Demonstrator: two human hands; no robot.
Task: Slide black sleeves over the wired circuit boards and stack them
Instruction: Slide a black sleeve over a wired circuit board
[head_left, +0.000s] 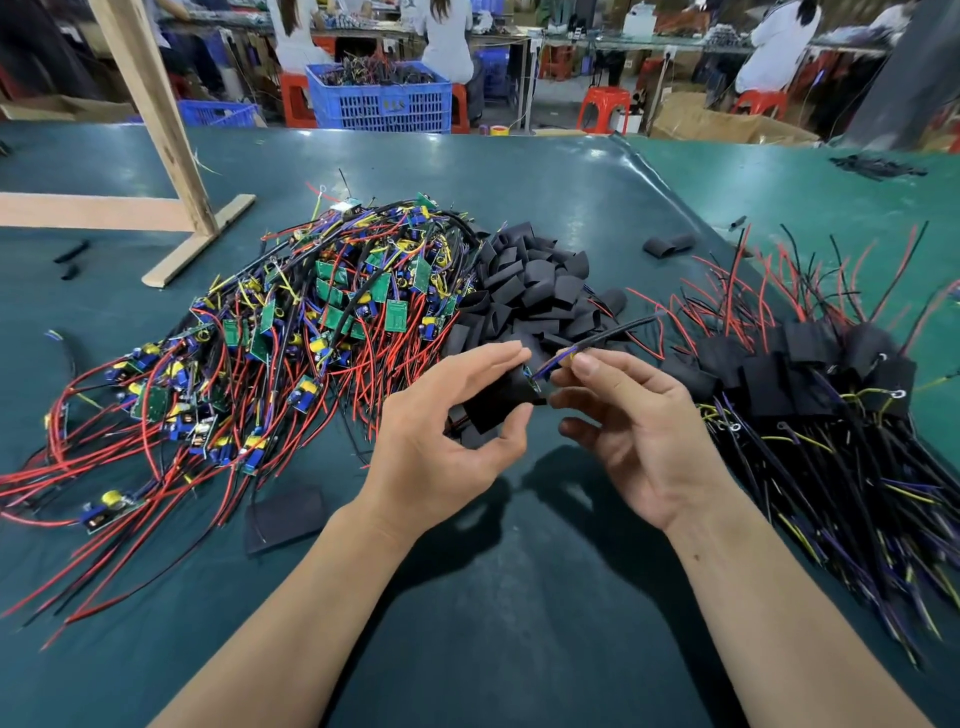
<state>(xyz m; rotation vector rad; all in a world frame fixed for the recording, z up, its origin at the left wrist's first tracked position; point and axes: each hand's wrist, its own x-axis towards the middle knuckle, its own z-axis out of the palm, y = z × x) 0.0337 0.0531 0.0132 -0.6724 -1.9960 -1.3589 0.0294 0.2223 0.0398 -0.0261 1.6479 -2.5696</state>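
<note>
fig.: sleeving step, head view. left hand grips a black sleeve betw. thumb and curled fingers, held just above the counter. right hand pinches the purple/yellow/black leads at the sleeve mouth; the circuit board shows only as a sliver of edge there, the rest prob. already inside.

handling (judged): sleeve is thin, soft, light, flattens easily, so hold it at the sides to keep the mouth open. board is stiff and light w/ raised parts that could snag; leads are limp, so pull gently, close to the board, not by the far ends.

counts: 2 hands, 1 sleeve + 1 board in work. pile of bare wired boards at left, too tangled to count. heap of loose sleeves at centre, dozens approx. stack of sleeved boards at right, no. unclear. 1 flat sleeve lies apart near the left forearm; 2 more beyond the heap.
</note>
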